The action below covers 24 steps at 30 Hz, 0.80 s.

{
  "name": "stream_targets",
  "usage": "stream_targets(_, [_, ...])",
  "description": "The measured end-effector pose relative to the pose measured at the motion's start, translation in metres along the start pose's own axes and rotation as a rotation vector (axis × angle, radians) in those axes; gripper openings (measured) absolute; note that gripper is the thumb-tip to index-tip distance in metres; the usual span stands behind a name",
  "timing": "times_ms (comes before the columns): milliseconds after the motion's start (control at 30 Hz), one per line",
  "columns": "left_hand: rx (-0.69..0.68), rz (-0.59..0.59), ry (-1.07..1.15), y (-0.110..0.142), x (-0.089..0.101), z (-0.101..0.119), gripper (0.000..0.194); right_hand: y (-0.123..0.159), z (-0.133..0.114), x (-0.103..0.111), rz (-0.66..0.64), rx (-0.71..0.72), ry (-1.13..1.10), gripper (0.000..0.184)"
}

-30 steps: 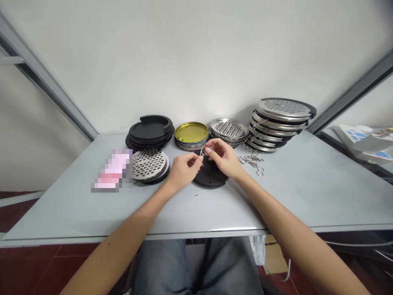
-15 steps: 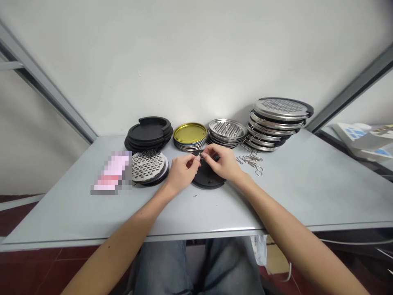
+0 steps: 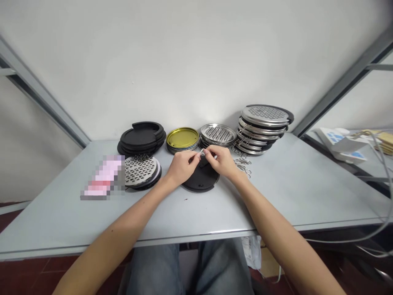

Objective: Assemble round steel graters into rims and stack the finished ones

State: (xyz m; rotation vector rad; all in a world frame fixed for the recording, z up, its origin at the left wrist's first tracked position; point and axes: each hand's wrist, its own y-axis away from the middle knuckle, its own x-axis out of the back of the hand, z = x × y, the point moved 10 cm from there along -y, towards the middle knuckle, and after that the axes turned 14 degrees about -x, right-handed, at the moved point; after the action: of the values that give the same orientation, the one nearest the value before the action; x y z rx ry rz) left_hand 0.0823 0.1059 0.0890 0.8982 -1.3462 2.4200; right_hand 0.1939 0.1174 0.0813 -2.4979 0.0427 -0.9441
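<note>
Above a black round disc [image 3: 200,179] lying in front of me, both hands meet fingertip to fingertip. My left hand [image 3: 181,167] pinches one side of a small metal key ring [image 3: 202,152], and my right hand [image 3: 221,161] pinches the other side. The fingers cover much of the ring, so its detail is hard to make out. Just right of my right hand lie several loose metal rings with clasps [image 3: 243,164]. To the left of my left hand, perforated metal grater discs [image 3: 138,171] rest in a stack on black ones.
Along the wall stand black round holders [image 3: 141,135], gold-coloured round lids [image 3: 182,138], silver grater dishes [image 3: 217,134] and a tall leaning stack of graters in black holders [image 3: 266,116]. A blurred pink item [image 3: 102,178] lies at left. White boxes [image 3: 340,143] sit beyond the right frame post.
The view has turned slightly right, so the things on the table appear farther left. My hands still pinch the key ring, with the fingertips shifted a little around it.
</note>
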Motion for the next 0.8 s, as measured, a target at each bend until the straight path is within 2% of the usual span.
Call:
stream_targets(233, [0.159, 0.072, 0.064, 0.015, 0.01, -0.004, 0.028, -0.001, -0.004, -0.004, -0.04, -0.01, -0.037, 0.035])
stream_targets(500, [0.374, 0.094, 0.324, 0.028, 0.003, -0.029, 0.033, -0.001, 0.003, -0.004, -0.102, -0.053, -0.143, 0.034])
stream_targets(600, [0.325, 0.082, 0.286, 0.027, 0.003, -0.024, 0.032, -0.002, 0.013, -0.008, -0.123, -0.137, -0.27, 0.035])
stream_targets(800, [0.035, 0.013, 0.013, 0.02, 0.007, 0.002, 0.023, -0.002, 0.014, -0.023, -0.211, -0.21, -0.496, 0.028])
